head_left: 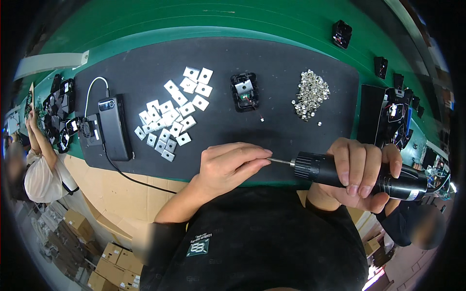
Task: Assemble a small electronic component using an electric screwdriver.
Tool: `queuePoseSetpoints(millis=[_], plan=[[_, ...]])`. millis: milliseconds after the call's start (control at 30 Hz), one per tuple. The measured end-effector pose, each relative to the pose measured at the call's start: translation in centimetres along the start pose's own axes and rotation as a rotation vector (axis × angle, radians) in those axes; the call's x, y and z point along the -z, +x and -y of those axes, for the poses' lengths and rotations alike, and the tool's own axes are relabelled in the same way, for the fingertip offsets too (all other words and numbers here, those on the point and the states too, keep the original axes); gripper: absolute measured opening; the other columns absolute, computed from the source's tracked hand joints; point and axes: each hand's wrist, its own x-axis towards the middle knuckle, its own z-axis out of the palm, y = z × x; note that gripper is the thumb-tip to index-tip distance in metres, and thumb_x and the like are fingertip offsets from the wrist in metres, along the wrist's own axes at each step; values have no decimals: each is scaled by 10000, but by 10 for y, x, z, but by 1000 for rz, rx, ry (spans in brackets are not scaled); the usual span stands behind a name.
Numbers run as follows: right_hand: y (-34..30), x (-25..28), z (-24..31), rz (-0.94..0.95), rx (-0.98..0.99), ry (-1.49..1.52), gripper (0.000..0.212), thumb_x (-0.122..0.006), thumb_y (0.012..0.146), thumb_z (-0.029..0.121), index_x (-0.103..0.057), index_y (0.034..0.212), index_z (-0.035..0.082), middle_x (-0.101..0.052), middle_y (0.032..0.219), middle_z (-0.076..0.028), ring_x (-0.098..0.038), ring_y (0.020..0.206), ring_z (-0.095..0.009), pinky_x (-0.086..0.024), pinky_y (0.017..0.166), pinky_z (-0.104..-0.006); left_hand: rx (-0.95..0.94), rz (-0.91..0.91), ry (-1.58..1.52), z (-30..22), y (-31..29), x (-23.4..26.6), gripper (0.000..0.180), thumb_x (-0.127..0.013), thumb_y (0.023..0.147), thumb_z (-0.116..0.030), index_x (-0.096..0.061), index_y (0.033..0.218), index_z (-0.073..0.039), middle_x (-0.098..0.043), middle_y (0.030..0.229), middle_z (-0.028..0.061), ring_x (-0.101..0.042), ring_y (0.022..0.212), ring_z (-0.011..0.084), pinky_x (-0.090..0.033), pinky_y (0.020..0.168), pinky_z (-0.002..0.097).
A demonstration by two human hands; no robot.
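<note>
My right hand is wrapped around a black electric screwdriver, held level above the near edge of the mat. Its thin metal bit points left. At the bit's tip, my left hand is closed in a pinch of thumb and fingers; whatever sits between the fingertips is too small to see. Beyond the hands lies an open black plastic housing with a silver plate, a green circuit board and a loose wire with a white connector. To its right is a pile of small silver screws.
Many square metal plates with holes are scattered left of the housing. Farther left are a black power bank and a cable. Black housings stand on the green bench. Other people work at both sides; cardboard boxes sit lower left.
</note>
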Motion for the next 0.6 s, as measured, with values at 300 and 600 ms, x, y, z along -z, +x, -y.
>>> queuePoseSetpoints(millis=[300,600], plan=[[3,1,1,2,-51,-35,373,-737,805,184,-489,1083,150,-558,694,34,-558,611,-81,-466,633,-231,-98,-22,-9,5,6,-2,189,-770,714,-11,-698,888,9,-708,812,109,-686,673,208,-548,586,267],[-1,10,-7,79,-29,-57,368,-694,865,228,-431,1115,172,-575,733,5,-573,643,-126,-454,615,-264,-136,27,16,8,12,5,203,-779,709,-21,-691,887,23,-709,818,113,-695,686,215,-561,615,284]])
